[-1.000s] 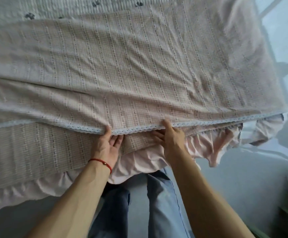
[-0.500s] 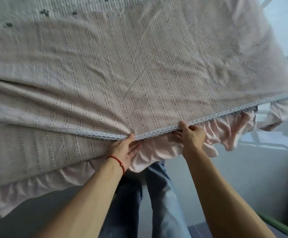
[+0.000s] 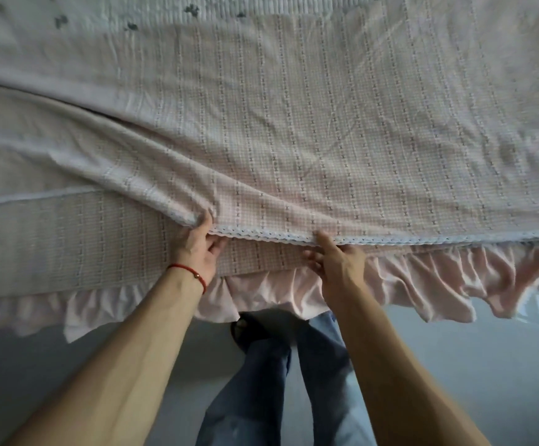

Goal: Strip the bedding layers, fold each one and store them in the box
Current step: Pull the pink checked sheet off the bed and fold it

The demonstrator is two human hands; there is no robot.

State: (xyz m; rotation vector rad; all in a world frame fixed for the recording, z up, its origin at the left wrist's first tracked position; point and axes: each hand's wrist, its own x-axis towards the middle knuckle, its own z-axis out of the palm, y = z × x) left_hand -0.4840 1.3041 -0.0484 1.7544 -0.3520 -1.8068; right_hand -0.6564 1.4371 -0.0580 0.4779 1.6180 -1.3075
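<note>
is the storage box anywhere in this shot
No, only the bed with its checked cover, the pink frill, both hands at the lace edge, legs and floor are in view.

Person is wearing blue jeans point(image 3: 261, 391) and a dark shoe point(image 3: 245, 329); a thin red string bracelet point(image 3: 191, 274) is circling the left wrist; forearms bare, sleeveless.

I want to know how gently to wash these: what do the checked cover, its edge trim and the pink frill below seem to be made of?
Cover: looks like soft woven cotton, matte, with a fine check and stitched stripes; it creases easily. Edge trim: pale lace-like scalloped band, probably crocheted or machine lace. Frill: thin plain pink cloth, gathered in pleats, slightly smooth. Fibre cannot be confirmed by sight.
</note>
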